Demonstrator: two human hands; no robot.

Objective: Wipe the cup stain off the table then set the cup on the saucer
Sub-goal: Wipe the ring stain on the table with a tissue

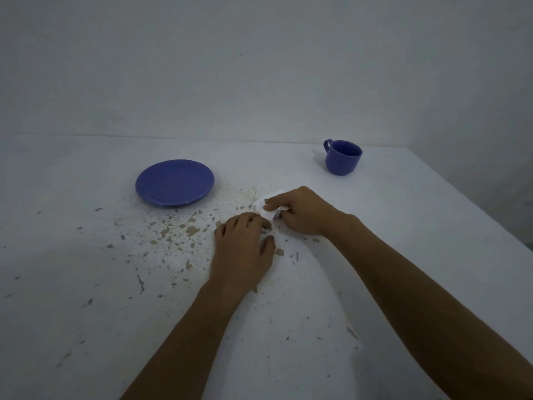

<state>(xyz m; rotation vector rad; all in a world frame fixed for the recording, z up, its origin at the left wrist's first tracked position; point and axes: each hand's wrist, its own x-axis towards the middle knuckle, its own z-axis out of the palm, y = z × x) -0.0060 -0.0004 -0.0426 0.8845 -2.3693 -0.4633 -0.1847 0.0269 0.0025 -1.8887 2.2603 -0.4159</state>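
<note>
A blue saucer (175, 182) lies on the white table (86, 284), left of centre. A blue cup (343, 157) stands upright at the back right, handle pointing left, well apart from the saucer. My right hand (300, 210) grips a crumpled white tissue (266, 209) pressed on the tabletop between saucer and cup. My left hand (243, 246) rests just in front of it, fingertips touching the tissue's near edge; whether it grips the tissue is unclear. Brown specks and a faint ring-like stain (230, 203) mark the table around the hands.
A plain white wall (259, 67) rises behind the table. The table's right edge (476, 212) runs diagonally past the cup. Brownish chipped patches (190, 229) scatter over the middle and left of the surface.
</note>
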